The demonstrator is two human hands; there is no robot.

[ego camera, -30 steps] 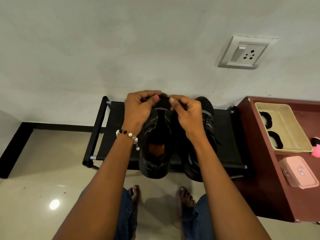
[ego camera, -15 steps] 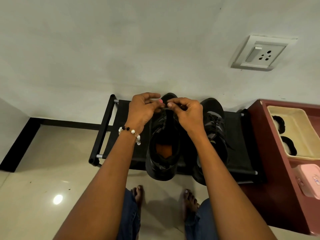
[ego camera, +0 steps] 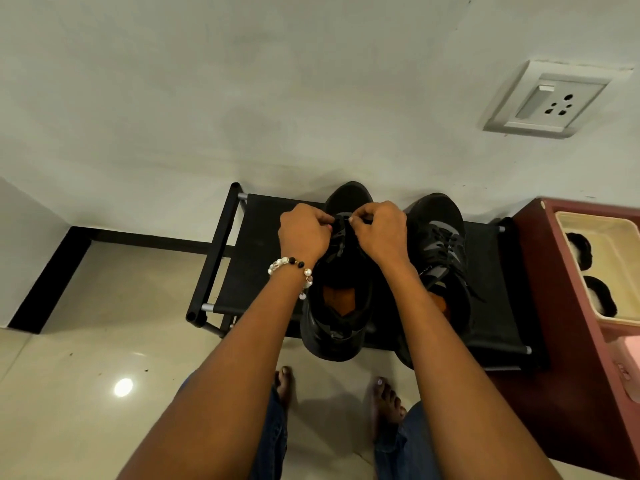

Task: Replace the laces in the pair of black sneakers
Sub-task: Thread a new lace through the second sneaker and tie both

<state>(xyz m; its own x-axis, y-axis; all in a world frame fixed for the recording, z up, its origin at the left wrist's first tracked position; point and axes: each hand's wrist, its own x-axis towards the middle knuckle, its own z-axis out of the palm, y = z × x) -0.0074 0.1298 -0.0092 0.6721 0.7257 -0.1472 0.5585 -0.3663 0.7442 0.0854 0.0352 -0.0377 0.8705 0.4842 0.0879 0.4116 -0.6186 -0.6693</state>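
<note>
Two black sneakers stand side by side on a low black shoe rack [ego camera: 256, 244], toes toward the wall. The left sneaker [ego camera: 341, 306] shows an orange insole and its tongue stands up. My left hand [ego camera: 304, 233], with a bead bracelet at the wrist, and my right hand [ego camera: 379, 232] are both pinched at the front eyelets of this sneaker, near the toe, each on a dark lace end that is mostly hidden by the fingers. The right sneaker [ego camera: 441, 244] is laced with black laces and sits beside my right forearm.
A dark red cabinet [ego camera: 540, 306] stands right of the rack, carrying a cream tray [ego camera: 571, 220] with two black items. A wall socket [ego camera: 550, 98] is up on the right. My bare feet stand on the glossy tile floor [ego camera: 86, 375] in front of the rack.
The camera view shifted left and tilted, so everything slid right in view. Both hands moved slightly down from the toe cap to the front eyelets and closed tighter.
</note>
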